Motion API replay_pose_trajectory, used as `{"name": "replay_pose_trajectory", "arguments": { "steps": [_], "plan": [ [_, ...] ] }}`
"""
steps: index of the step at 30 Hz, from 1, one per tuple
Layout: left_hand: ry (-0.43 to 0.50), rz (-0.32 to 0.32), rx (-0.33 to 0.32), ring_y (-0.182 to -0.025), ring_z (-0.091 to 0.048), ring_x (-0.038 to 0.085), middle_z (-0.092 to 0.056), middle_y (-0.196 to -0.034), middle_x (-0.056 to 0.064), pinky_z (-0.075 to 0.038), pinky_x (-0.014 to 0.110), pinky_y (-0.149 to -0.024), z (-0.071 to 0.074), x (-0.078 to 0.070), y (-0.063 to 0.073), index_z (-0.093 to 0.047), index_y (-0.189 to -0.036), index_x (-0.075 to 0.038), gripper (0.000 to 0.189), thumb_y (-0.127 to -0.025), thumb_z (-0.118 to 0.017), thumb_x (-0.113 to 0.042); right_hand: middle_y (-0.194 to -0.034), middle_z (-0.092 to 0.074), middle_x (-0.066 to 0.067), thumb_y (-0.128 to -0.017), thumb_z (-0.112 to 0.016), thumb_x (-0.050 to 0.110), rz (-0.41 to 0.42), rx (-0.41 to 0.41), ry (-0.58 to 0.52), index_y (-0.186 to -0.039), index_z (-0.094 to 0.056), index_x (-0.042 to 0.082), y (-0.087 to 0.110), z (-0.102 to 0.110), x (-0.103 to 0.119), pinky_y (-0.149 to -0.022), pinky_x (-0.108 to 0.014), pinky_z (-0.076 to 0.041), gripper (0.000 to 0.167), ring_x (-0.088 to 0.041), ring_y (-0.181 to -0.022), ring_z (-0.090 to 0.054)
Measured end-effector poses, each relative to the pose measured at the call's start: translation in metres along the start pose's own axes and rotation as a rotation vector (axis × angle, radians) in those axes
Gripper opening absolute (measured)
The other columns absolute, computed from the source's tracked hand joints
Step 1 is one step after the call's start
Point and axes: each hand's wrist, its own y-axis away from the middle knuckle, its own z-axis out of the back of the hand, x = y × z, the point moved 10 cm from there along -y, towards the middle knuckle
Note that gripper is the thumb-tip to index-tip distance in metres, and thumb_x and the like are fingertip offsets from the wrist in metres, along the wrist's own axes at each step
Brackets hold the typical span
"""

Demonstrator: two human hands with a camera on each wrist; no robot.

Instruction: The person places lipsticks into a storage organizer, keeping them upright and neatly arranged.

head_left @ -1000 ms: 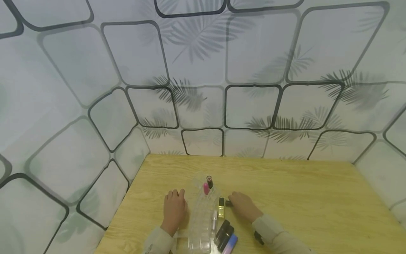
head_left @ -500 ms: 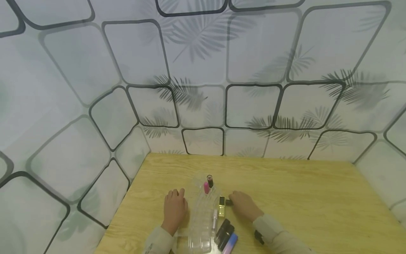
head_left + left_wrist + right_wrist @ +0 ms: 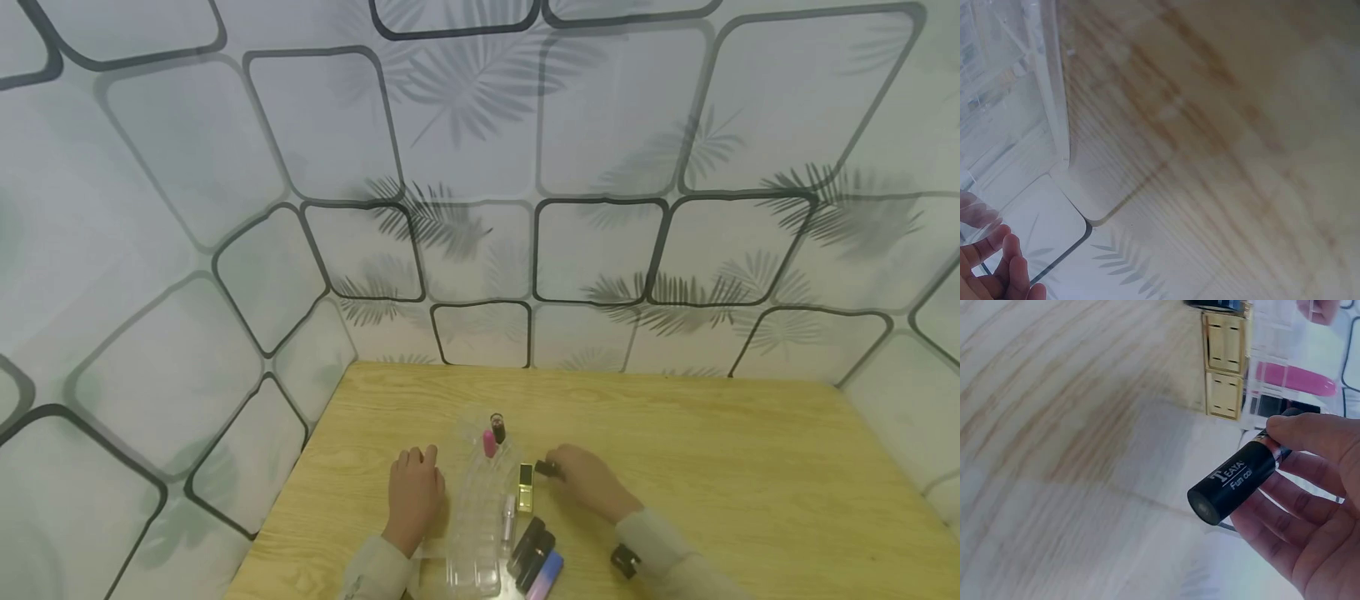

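My right hand [image 3: 592, 483] holds a black lipstick tube [image 3: 1235, 481] between thumb and fingers, just right of a gold and black lipstick tube [image 3: 526, 487]. White lettering and a shiny metallic band show on the held tube in the right wrist view. A clear plastic cosmetics organizer [image 3: 474, 533] stands between the hands. At its far end are a pink lipstick tube [image 3: 489, 444] and a dark one [image 3: 498, 429]. My left hand [image 3: 416, 500] lies along the organizer's left side, fingers relaxed; whether it touches the wall I cannot tell.
Right of the organizer lie a slim clear tube [image 3: 509, 518], black tubes [image 3: 528, 546] and a blue-purple tube [image 3: 546, 577]. The wooden table [image 3: 750, 467] meets patterned wall covering [image 3: 592, 250] at the back and sides.
My right hand has moved slightly right, taking the black lipstick tube away from the gold one and turning it a little. The left hand stays in place.
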Motion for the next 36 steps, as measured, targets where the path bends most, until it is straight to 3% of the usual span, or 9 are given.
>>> {"name": "replay_pose_trajectory", "arguments": {
  "steps": [17, 29, 36],
  "plan": [
    [0.0, 0.01, 0.002, -0.063, -0.043, 0.017, -0.051, -0.069, 0.006, -0.038, 0.031, -0.057, 0.0, 0.0, 0.0, -0.057, -0.09, -0.006, 0.023, -0.071, -0.07, -0.007, -0.086, -0.065, 0.002, -0.078, -0.07, 0.013, 0.037, -0.055, -0.043, -0.098, -0.065, 0.008, 0.008, 0.028, 0.007, -0.067, -0.021, -0.051, 0.021, -0.008, -0.075, -0.06],
    [0.02, -0.004, -0.035, -0.062, -0.042, 0.017, -0.051, -0.068, 0.006, -0.039, 0.03, -0.057, 0.001, 0.0, 0.001, -0.056, -0.088, -0.006, 0.023, -0.069, -0.071, -0.006, -0.093, -0.068, 0.004, -0.082, -0.067, 0.013, 0.042, -0.05, -0.209, -0.1, -0.066, 0.013, 0.01, 0.032, 0.006, -0.073, -0.02, -0.051, 0.018, -0.006, -0.081, -0.062],
    [0.009, -0.006, -0.033, -0.062, -0.042, 0.016, -0.051, -0.068, 0.005, -0.04, 0.031, -0.057, 0.001, -0.001, 0.001, -0.057, -0.089, -0.006, 0.024, -0.07, -0.071, -0.006, -0.096, -0.069, -0.005, -0.082, -0.066, 0.008, 0.055, -0.053, -0.317, -0.102, -0.065, 0.006, 0.004, 0.037, 0.016, -0.073, -0.023, -0.054, 0.021, -0.015, -0.083, -0.065]
  ]
}}
